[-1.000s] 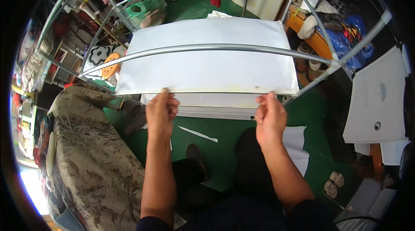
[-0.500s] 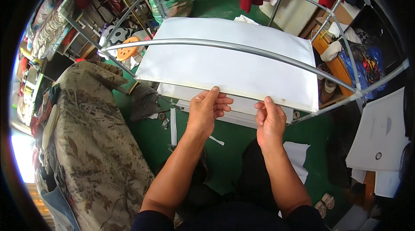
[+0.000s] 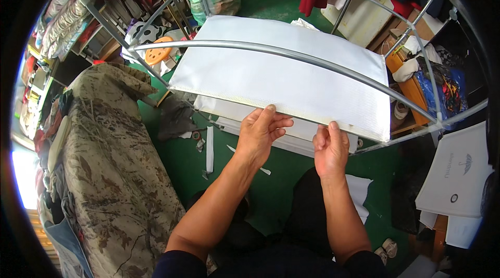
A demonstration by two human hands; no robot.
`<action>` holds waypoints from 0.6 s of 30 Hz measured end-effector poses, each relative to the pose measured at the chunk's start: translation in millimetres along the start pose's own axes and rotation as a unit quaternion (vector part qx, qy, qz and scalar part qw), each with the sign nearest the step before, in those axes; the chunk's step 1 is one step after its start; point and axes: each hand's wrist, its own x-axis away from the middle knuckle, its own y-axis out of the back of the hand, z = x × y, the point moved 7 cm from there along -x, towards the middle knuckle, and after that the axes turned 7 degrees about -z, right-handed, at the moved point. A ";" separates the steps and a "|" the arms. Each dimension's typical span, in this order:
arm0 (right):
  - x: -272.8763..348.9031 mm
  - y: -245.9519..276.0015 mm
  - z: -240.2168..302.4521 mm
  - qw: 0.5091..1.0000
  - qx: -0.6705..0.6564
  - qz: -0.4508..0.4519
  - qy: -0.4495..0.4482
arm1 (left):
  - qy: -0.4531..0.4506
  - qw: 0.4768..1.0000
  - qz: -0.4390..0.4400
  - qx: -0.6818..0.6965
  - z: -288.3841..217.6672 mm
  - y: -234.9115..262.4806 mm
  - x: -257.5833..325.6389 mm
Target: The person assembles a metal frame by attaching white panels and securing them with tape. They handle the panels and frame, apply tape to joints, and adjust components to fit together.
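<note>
Head view: white fabric panel (image 3: 281, 77) lying on metal rack frame (image 3: 291, 55); left hand (image 3: 262, 131) and right hand (image 3: 329, 145) pinch its near edge. Advice: pull evenly, keeping edge taut, square.

Both bare forearms were extended forward from the lower edge. The left hand (image 3: 262, 135) was held palm down with fingers curled at the tips; the right hand (image 3: 329, 149) was raised beside it, fingers pointing upward.
</note>
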 end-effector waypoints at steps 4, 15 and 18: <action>-6.1 2.9 -2.9 0.999 0.000 0.039 0.013 | 0.001 1.000 0.007 0.007 0.7 -0.4 -3.3; -5.9 -0.6 -11.9 0.998 0.035 0.036 0.031 | 0.010 0.999 -0.020 -0.043 -14.5 14.5 1.0; -7.5 2.8 -10.8 0.997 0.037 0.050 0.038 | -0.030 0.996 -0.074 -0.040 -36.5 37.3 -2.6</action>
